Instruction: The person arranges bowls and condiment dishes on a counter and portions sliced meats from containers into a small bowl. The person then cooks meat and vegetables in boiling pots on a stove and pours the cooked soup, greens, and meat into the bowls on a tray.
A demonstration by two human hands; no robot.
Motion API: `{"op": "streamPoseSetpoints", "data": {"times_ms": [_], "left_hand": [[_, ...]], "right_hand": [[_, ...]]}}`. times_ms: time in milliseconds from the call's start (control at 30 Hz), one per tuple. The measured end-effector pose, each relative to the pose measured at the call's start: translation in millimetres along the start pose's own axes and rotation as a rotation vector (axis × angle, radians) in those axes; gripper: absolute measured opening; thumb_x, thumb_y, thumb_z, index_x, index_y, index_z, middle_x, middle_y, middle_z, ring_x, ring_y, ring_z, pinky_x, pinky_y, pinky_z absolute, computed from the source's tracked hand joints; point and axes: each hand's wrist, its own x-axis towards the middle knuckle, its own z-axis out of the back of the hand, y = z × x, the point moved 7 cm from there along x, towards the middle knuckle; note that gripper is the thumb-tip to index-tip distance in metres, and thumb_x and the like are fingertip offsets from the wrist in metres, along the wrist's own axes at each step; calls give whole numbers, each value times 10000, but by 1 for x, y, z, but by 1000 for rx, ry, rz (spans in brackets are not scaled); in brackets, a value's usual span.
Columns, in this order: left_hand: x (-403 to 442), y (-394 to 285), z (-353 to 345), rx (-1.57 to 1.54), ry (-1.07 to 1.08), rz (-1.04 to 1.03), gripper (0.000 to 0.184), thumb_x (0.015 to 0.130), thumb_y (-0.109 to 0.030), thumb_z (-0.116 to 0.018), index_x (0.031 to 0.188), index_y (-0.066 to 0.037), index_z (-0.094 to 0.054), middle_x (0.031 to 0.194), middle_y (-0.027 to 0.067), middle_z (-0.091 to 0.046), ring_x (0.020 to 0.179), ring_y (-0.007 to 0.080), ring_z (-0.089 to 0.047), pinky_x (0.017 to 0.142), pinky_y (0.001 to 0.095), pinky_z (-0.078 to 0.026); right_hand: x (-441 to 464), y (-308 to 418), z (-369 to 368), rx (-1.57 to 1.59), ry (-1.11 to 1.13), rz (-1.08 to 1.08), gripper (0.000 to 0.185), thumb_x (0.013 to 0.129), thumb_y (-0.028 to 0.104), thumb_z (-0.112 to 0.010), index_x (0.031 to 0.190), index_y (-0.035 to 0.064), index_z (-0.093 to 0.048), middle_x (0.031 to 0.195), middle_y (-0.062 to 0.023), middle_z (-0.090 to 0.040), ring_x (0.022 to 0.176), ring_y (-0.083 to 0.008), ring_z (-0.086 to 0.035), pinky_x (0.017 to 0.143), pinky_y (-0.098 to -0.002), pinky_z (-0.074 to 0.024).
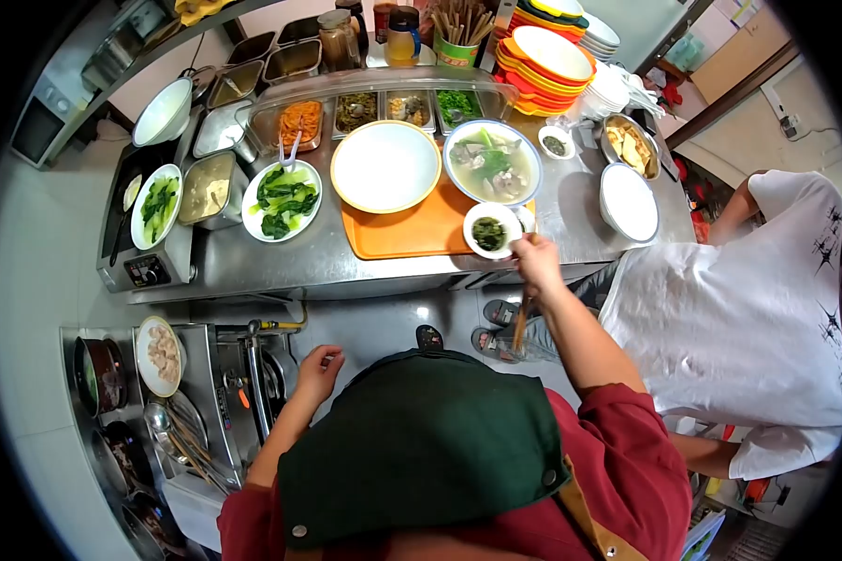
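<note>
Small bowl (471,224): round, smooth, white; dark green bits (488,234) are lying inside.
Tray (393,234): flat, orange, rounded corners; is carrying a wide white bowl (385,166) with a yellow rim and a blue-rimmed soup bowl (452,174).
Counter (318,273): shiny metal, reflecting light.
Around: a plate of greens (282,198) is standing left of the tray; a co-worker (730,327) in white is standing close to the right arm.
In the way: soup bowl is sitting just behind the small bowl.
Right hand (537,265): fingers are clamping wooden chopsticks (521,327), tips pointing down; fingertips are meeting the small bowl's right edge, grip there unclear.
Left hand (320,371): fingers are curling loosely, slightly apart, hanging well away from the small bowl.
</note>
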Motion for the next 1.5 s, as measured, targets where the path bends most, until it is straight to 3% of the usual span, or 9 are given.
{"op": "streamPoseSetpoints", "data": {"times_ms": [300,700,767,800,867,1000,1067,1300,1500], "left_hand": [[-33,39,18,-38,-82,187,178,765,-138,-568,905,-28,-563,765,58,-569,626,118,-499,572,228,-420],[-53,86,13,-113,-178,256,204,751,-162,-583,907,-31,-572,703,38,-562,567,94,-465,540,223,-401],[-48,88,14,-138,-185,259,206,752,-166,-583,909,-32,-571,698,37,-562,567,93,-466,544,224,-401],[-47,96,13,-157,-188,291,206,749,-169,-586,905,-35,-572,699,43,-563,573,102,-474,549,231,-405],[-43,92,12,-130,-190,263,205,749,-171,-586,903,-36,-573,694,45,-561,572,108,-478,552,234,-407],[-39,69,13,-11,-145,269,198,747,-178,-587,888,-39,-574,677,49,-554,568,124,-487,553,245,-413],[-34,67,12,4,-147,243,196,750,-180,-585,884,-38,-573,658,45,-545,557,120,-480,542,243,-408],[-22,74,8,-99,-146,222,188,756,-173,-581,875,-29,-568,571,12,-493,507,85,-436,487,225,-370],[-30,79,7,-70,-143,289,186,752,-161,-582,881,-28,-566,603,16,-521,528,82,-448,500,224,-375]], "right_hand": [[30,-44,-95,-32,129,-4,79,710,47,-502,739,-15,-543,618,-73,-577,478,-114,-520,414,-203,-393],[20,-31,-104,-87,336,-44,230,821,190,-495,852,-34,-536,639,-91,-584,403,-108,-463,394,-214,-379],[17,-15,-57,-27,138,176,190,813,177,-503,838,-9,-529,666,-94,-563,540,-128,-522,480,-250,-414],[23,-6,-20,-356,-127,470,156,801,149,-514,843,-2,-511,721,-107,-550,628,-163,-520,577,-277,-419],[32,-10,41,-345,-377,539,169,780,131,-539,882,5,-491,694,-85,-510,625,-175,-486,617,-294,-414],[67,-46,78,-325,-336,446,198,760,125,-564,902,-11,-543,716,-95,-564,627,-152,-522,588,-277,-421],[75,-62,63,-305,-146,231,243,752,126,-577,963,7,-562,751,-65,-590,649,-108,-534,569,-231,-409],[53,-35,44,-401,-140,196,255,692,87,-609,917,-14,-542,641,-79,-568,486,-122,-502,465,-251,-407],[55,-43,34,-298,-62,164,199,691,39,-605,841,-22,-489,646,-79,-555,526,-134,-536,473,-248,-429]]}}
